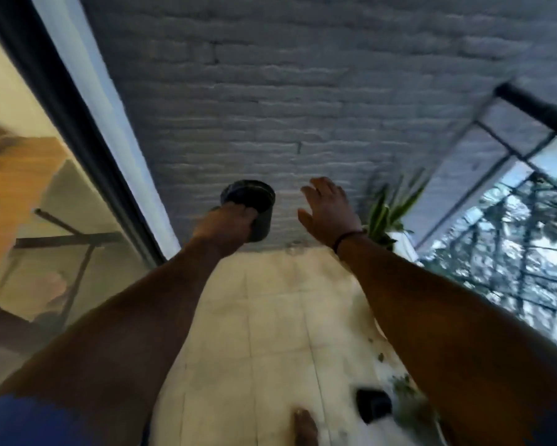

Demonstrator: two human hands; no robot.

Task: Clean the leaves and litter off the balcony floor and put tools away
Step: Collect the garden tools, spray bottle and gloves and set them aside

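My left hand grips a small dark round pot by its rim, held out in front of me above the pale tiled balcony floor. To its right my right hand is raised with its fingers spread, holding nothing. Green leaf litter lies scattered on the tiles at the lower right, next to another dark pot on the floor. The whole view is blurred by motion.
A grey painted brick wall closes the far end. A glass sliding door runs along the left. A potted green plant stands in the far right corner beside the black railing. My bare foot shows at the bottom.
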